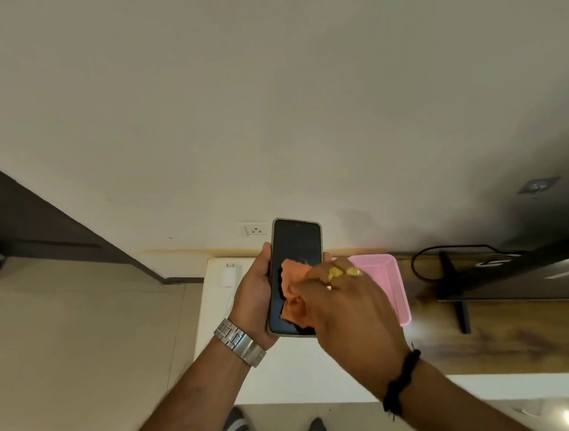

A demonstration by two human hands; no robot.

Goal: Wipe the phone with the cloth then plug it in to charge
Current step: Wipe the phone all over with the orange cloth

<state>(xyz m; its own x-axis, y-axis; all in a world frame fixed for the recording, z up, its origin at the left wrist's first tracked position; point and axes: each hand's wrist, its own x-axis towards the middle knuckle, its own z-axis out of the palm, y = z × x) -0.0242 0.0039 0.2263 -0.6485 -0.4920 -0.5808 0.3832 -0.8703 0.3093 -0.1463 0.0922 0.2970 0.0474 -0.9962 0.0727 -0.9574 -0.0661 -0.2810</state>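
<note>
Dark-screened phone (pixel 294 248) in grey case: lower right corner hidden behind right hand (pixel 350 312). Crumpled orange cloth (pixel 295 293): right part hidden under same hand. Pink plastic basket (pixel 390 285): left side hidden. Flat black television (pixel 522 270): cut by right edge. White wall socket (pixel 255 230): detail too small.

A white table (pixel 290 376) against the wall carries a white charger (pixel 228 276) near its far-left corner and a pink basket (pixel 390 285) at its right.
</note>
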